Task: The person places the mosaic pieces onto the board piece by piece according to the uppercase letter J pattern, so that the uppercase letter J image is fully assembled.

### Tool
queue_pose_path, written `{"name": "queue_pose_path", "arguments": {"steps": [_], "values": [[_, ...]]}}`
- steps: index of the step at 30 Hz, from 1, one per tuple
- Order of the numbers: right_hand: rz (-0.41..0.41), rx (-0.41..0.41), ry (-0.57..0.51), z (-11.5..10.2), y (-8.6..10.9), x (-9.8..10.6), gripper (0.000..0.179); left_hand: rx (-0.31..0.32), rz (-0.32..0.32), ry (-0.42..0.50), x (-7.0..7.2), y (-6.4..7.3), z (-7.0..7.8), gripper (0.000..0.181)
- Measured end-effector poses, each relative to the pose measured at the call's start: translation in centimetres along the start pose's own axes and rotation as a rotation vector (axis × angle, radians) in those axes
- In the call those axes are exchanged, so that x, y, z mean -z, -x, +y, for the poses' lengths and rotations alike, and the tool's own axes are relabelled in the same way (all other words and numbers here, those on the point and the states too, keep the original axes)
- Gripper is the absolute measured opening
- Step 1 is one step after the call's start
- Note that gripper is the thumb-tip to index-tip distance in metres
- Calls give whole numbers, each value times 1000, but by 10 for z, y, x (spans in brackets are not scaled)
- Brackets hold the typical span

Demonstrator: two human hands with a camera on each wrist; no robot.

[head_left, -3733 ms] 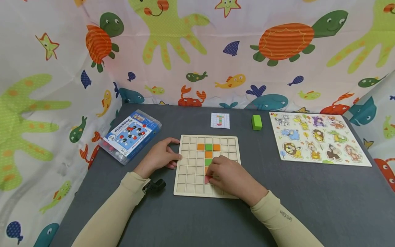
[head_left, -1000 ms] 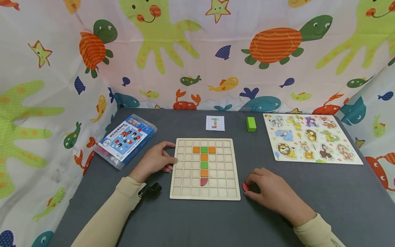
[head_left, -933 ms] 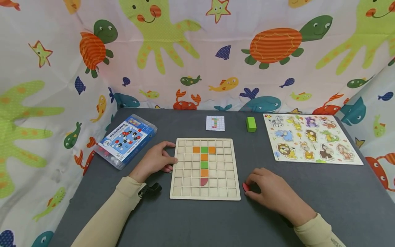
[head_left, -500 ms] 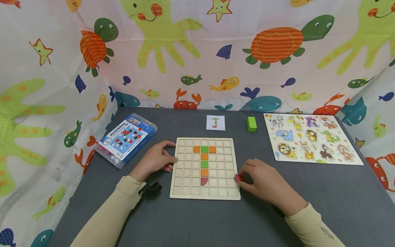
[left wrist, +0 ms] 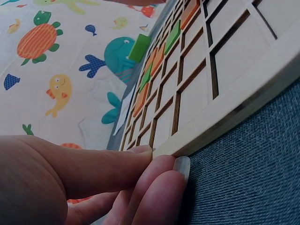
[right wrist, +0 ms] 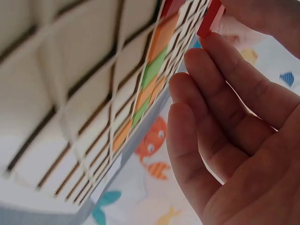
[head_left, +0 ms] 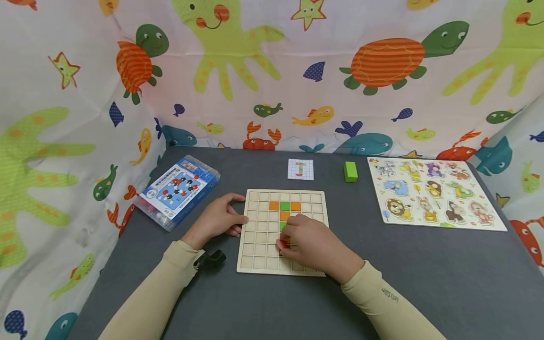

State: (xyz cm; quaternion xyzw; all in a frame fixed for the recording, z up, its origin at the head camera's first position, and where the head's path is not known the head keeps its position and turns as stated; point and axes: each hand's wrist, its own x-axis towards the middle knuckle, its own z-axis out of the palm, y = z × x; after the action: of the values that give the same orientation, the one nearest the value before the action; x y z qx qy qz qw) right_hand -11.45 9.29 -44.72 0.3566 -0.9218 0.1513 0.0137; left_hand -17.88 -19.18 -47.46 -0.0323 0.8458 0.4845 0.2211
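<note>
In the head view, a square wooden grid board (head_left: 258, 249) lies on the grey table. Orange and green square tiles, such as the top green tile (head_left: 285, 206), form a T-like column in its cells. My left hand (head_left: 217, 219) holds the board's left edge, with the thumb on the rim in the left wrist view. Over the lower middle of the board, my right hand (head_left: 316, 243) pinches a small red piece (right wrist: 211, 18) between thumb and fingertips. That hand covers part of the column. Another red piece (right wrist: 172, 6) sits in the board, mostly hidden in the head view.
Behind the board lie a small pattern card (head_left: 301, 169) and a green block (head_left: 350, 172). A plastic case with a molecule picture (head_left: 177, 192) stands at left. An animal puzzle board (head_left: 437, 194) lies at right. A sea-animal cloth (head_left: 238, 71) hangs around the table.
My right hand has brought the red piece leftward from the table beside the board to above the lower middle cells. My left hand stays at the board's left edge.
</note>
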Motion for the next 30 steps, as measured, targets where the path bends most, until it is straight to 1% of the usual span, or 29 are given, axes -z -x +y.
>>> {"name": "queue_pose_path", "arguments": {"steps": [3,7,15,22,30], "values": [[-8,20,6,-6,-6,-5,13,-7,-2,-2,0,0,1,65],[-12,21,-8,-10,-10,-9,13,-3,-1,-9,-1,-1,2,64],[-23,15,-18,-10,-8,-15,11,-16,-20,-6,-3,-4,2,64],[-32,24,-10,-11,-7,-18,10,7,-12,-8,-3,-2,-2,64],[-23,49,23,-12,-10,-17,10,8,2,1,-1,0,0,64]]}}
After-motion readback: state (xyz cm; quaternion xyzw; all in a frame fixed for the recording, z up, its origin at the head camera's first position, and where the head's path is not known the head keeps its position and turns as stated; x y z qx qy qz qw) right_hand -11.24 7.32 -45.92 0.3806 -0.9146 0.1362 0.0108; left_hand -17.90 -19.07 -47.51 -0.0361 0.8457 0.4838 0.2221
